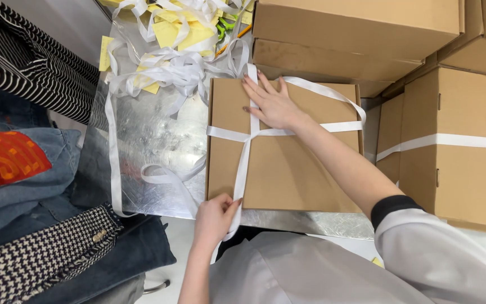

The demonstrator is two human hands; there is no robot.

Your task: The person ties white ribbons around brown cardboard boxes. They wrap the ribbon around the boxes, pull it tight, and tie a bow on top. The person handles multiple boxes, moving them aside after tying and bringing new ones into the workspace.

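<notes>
right hand (271,104) lies flat, fingers spread, pressing the white ribbon (246,160) where it crosses on top of the flat brown cardboard box (299,169). left hand (214,218) is at the box's near edge, pinching the ribbon's lower run. the box sits on a shiny silver table (147,135), loose ribbon pile (170,67) beyond, stacked cartons (457,141) just right.
</notes>
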